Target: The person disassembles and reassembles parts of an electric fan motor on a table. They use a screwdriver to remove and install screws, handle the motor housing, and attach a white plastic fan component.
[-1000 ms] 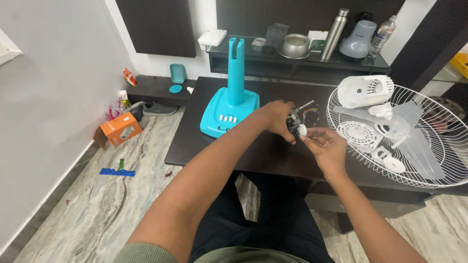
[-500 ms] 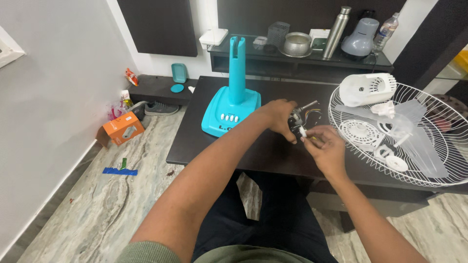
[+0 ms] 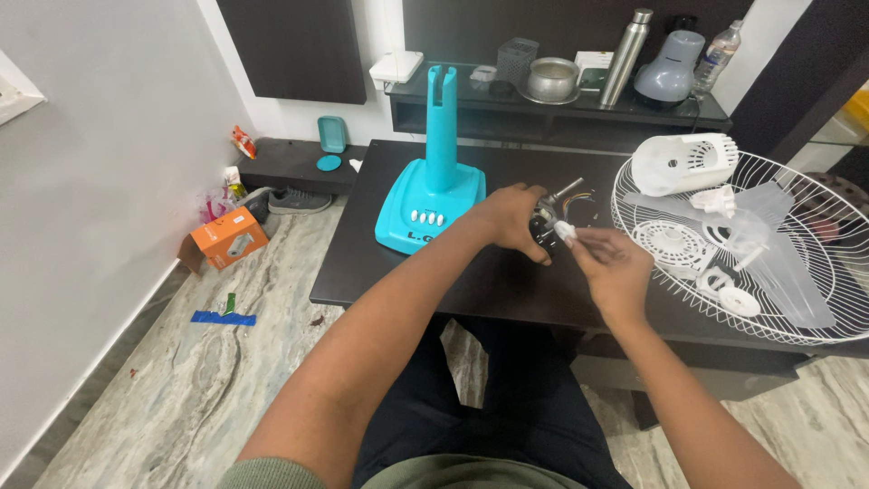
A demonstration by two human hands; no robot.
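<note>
- Left hand (image 3: 511, 217) clamped around fan motor (image 3: 546, 220): heavy, stiff; best held by metal body, clear of thin wires.
- Right hand (image 3: 615, 267) pinching small white plastic part (image 3: 565, 232): light, brittle.

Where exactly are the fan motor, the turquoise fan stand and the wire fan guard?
fan motor (image 3: 547, 220), head view, on its dark body beside the left hand's fingers.
turquoise fan stand (image 3: 431, 210), head view, on the sloping base below the column.
wire fan guard (image 3: 815, 312), head view, on the white wire spokes near its lower rim.
</note>
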